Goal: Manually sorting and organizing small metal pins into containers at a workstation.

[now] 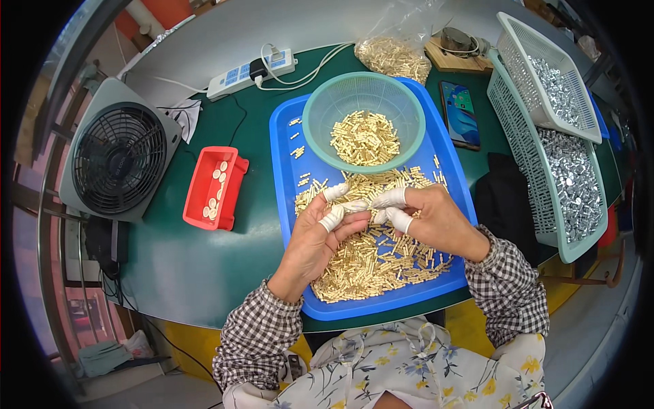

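My left hand (320,228) and my right hand (436,215) meet over a blue tray (381,310), with white covers on several fingertips. The fingers of both are bent and closed, their tips touching or nearly so. Whatever they pinch is too small and too covered to make out. Beneath them a heap of small brass pins (361,273) spreads across the tray. Just beyond my fingers, a green plastic colander (414,112) stands on the tray's far part, with more brass pins (366,138) inside.
Left on the green table sit a red bin (202,176) holding pale round discs, a fan (119,157) and a power strip (238,80). At the back lies a clear bag of pins (392,58). A phone (460,114) and baskets (521,136) of silvery metal parts are on the right.
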A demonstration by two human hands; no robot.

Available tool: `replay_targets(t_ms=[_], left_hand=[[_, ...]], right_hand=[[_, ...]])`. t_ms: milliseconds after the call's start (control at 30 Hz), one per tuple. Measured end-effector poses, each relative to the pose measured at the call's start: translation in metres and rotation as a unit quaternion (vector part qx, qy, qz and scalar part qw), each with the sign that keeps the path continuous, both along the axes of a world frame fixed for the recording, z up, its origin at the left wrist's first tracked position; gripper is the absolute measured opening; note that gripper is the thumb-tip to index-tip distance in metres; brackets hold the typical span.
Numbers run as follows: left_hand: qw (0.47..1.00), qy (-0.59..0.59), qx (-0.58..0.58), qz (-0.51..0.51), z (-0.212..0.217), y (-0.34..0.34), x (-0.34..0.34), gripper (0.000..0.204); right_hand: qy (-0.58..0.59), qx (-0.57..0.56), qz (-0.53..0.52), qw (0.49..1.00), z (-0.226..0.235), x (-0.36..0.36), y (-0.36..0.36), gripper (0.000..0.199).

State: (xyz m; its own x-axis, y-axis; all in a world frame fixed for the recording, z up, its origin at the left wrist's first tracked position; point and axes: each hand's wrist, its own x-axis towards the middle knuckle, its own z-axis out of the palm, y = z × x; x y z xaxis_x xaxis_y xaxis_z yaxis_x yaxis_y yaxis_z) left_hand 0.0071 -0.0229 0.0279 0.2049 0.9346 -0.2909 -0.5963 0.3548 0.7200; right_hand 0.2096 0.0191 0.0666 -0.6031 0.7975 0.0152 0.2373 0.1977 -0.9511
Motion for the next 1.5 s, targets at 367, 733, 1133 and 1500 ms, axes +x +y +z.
replay_targets(t_ms=[367, 733, 1133, 1500], left_hand=[[1.000, -0.006, -0.005, -0.013, -0.021, 0.009, -0.001, 0.040], [1.000, -0.010, -0.006, -0.015, -0.023, 0.011, 0.000, 0.041], [1.000, -0.009, -0.011, -0.015, -0.023, 0.010, -0.003, 0.041], [0.998, 0.047, 0.034, -0.008, -0.012, 0.005, 0.003, 0.035]], right_hand=[[-0.070, 0.189, -0.019, 0.979, -0.024, 0.004, 0.001, 0.021], [-0.095, 0.149, -0.007, 0.984, -0.028, 0.005, 0.003, 0.023], [-0.081, 0.160, -0.001, 0.984, -0.033, 0.001, 0.002, 0.018], [-0.088, 0.139, 0.037, 0.986, -0.030, -0.001, -0.002, 0.015]])
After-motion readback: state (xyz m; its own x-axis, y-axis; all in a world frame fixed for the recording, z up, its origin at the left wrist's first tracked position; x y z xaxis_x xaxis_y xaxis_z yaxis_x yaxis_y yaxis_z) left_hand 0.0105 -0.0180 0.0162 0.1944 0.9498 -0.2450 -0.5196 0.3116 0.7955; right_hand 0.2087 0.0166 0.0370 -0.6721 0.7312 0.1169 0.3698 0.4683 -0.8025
